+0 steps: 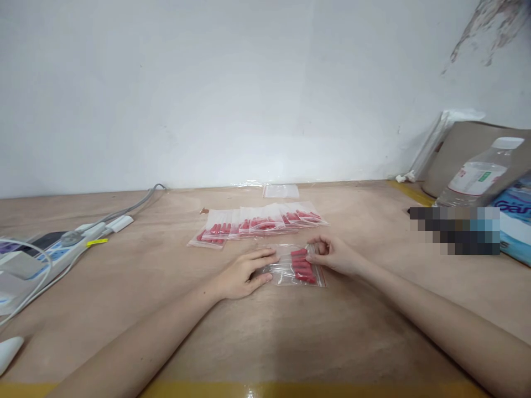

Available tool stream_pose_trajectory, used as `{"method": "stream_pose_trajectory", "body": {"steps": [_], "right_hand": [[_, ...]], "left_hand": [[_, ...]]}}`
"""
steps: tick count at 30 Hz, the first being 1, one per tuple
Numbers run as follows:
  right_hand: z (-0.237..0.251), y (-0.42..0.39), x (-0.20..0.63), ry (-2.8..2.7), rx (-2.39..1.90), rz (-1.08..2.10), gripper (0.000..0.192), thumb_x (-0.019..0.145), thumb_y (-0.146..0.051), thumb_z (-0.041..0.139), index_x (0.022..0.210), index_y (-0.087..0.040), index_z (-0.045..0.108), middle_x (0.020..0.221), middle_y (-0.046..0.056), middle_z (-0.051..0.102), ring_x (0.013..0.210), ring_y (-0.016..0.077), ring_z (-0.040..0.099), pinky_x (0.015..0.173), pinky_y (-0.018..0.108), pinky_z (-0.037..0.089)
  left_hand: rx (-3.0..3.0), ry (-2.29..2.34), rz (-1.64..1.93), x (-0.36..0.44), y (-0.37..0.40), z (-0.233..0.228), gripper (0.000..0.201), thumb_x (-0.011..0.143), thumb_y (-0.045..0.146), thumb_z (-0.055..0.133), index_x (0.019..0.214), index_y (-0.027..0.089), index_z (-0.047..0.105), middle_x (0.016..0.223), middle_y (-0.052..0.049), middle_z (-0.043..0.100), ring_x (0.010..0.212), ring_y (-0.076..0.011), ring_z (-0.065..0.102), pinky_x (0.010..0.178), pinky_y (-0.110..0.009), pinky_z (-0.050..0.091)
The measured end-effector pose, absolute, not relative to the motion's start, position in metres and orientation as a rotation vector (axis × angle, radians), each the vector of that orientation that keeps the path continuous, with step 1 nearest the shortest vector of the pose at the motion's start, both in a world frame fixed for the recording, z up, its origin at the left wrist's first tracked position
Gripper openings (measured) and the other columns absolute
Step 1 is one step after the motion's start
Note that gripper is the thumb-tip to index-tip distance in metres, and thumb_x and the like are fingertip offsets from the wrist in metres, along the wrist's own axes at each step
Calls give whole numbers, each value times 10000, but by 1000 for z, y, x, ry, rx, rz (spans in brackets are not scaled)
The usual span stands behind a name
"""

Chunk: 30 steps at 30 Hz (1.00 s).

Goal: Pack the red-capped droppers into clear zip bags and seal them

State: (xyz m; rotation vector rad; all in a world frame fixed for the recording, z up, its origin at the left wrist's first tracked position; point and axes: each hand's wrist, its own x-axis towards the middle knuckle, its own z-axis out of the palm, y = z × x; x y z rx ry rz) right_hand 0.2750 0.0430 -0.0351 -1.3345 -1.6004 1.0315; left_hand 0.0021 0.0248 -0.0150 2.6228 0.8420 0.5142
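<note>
A clear zip-lock bag point(282, 272) lies flat on the wooden table, with several red pieces point(303, 267) side by side toward its right end. My left hand point(243, 275) rests at the bag's left end, thumb and fingers spread apart and fingertips on the plastic. At the bag's upper right edge is my right hand point(332, 255), fingers curled, with its thumb over the bag near the red pieces. Just beyond both hands, a row of overlapping zip-lock bags point(261, 218) holds similar red pieces.
Against the wall lies a flat whitish bag point(281, 191). A power strip point(62, 255) with plugs and cables runs along the left. On the right stand a plastic bottle point(477, 176) and a blue package point(516, 221), beside a pixelated patch. Yellow tape point(207, 390) lines the front edge.
</note>
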Motion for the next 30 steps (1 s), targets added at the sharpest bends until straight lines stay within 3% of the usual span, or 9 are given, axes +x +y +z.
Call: {"method": "stream_pose_trajectory", "body": {"steps": [4, 9, 14, 16, 19, 23, 26, 30], "right_hand": [[-31, 42, 283, -1788, -1248, 864, 482, 518, -347, 760, 970, -228, 645, 739, -25, 581, 529, 79, 433, 478, 200, 373], [-24, 31, 281, -2129, -1082, 881, 332, 665, -383, 671, 962, -235, 673, 654, -28, 534, 530, 83, 414, 478, 191, 333], [-19, 23, 282, -2315, -932, 758, 541, 646, -428, 693, 1153, -269, 590, 707, -21, 549, 583, 101, 462, 517, 204, 372], [-19, 22, 285, -2428, -889, 708, 536, 663, -441, 682, 1165, -279, 582, 751, -8, 555, 615, 108, 485, 545, 214, 393], [-26, 22, 287, -2486, -804, 529, 460, 712, -418, 653, 1140, -256, 603, 858, 39, 560, 719, 134, 527, 644, 264, 434], [-42, 20, 280, -2386, -758, 271, 379, 783, -357, 590, 1137, -223, 593, 1062, 105, 518, 747, 129, 547, 697, 309, 464], [-48, 15, 269, -2300, -742, 220, 330, 806, -307, 560, 1124, -222, 578, 1040, 95, 524, 694, 109, 546, 645, 280, 480], [-47, 11, 259, -2245, -652, 220, 358, 766, -304, 612, 1112, -228, 559, 989, 76, 535, 796, 143, 564, 681, 286, 497]], "left_hand": [[2643, 970, 761, 3, 26, -19, 335, 851, 293, 525, 1178, 226, 555, 1309, -86, 454, 1182, -243, 452, 973, -393, 404], [2594, 1109, 1015, 4, 27, -22, 242, 900, 276, 435, 974, 188, 648, 1000, -78, 622, 934, -194, 590, 828, -332, 485], [2591, 1078, 728, 12, 11, -15, 424, 858, 408, 503, 1220, 189, 515, 1238, -93, 529, 1136, -243, 498, 965, -380, 412], [2625, 1073, 596, 15, 8, -14, 527, 832, 463, 521, 1283, 200, 453, 1343, -107, 425, 1223, -277, 412, 1007, -431, 365], [2682, 1025, 476, 16, 13, -15, 510, 854, 434, 496, 1311, 224, 415, 1408, -101, 329, 1281, -280, 329, 1035, -460, 319], [2700, 1045, 652, 17, 19, -15, 377, 864, 343, 495, 1210, 195, 525, 1357, -107, 400, 1249, -269, 378, 1031, -435, 339], [2676, 967, 706, 21, 10, -13, 372, 860, 353, 504, 1195, 193, 530, 1284, -104, 477, 1162, -237, 478, 983, -386, 408], [2708, 806, 657, 26, 1, -16, 495, 819, 344, 564, 1279, 212, 440, 1306, -101, 452, 1175, -237, 463, 986, -398, 407]]}}
